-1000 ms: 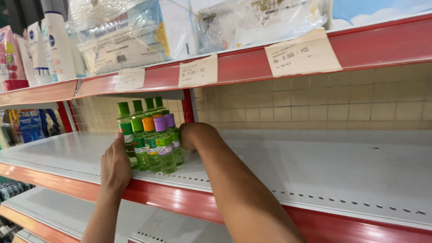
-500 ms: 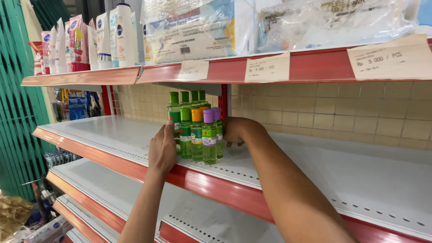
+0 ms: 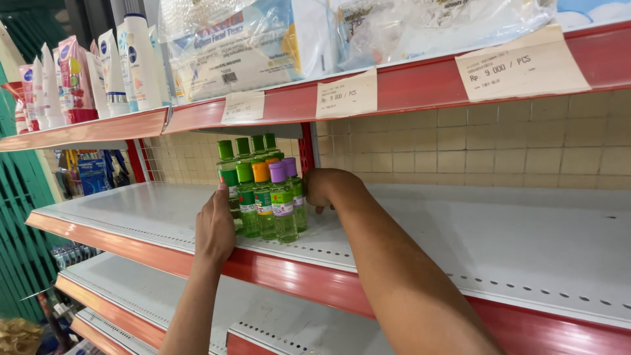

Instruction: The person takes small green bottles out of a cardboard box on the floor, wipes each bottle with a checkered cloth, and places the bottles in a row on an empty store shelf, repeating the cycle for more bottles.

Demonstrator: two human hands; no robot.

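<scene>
A cluster of several small green bottles (image 3: 263,197) with green, orange and purple caps stands on a white metal shelf (image 3: 499,243) with a red front edge. My left hand (image 3: 215,227) presses flat against the left side of the cluster. On the right side my right hand (image 3: 323,187) cups the bottles, its fingers hidden behind them. Both hands touch the bottles from opposite sides.
The shelf above (image 3: 420,85) has paper price labels on its red edge and carries plastic-wrapped packs (image 3: 243,46). White tubes and bottles (image 3: 125,62) stand on the upper left shelf. Lower white shelves (image 3: 151,296) lie beneath. A green grille (image 3: 20,217) stands at the left.
The view has swung so the bottles and both hands sit further right in frame, then closer. Both hands stay pressed on either side of the bottle cluster.
</scene>
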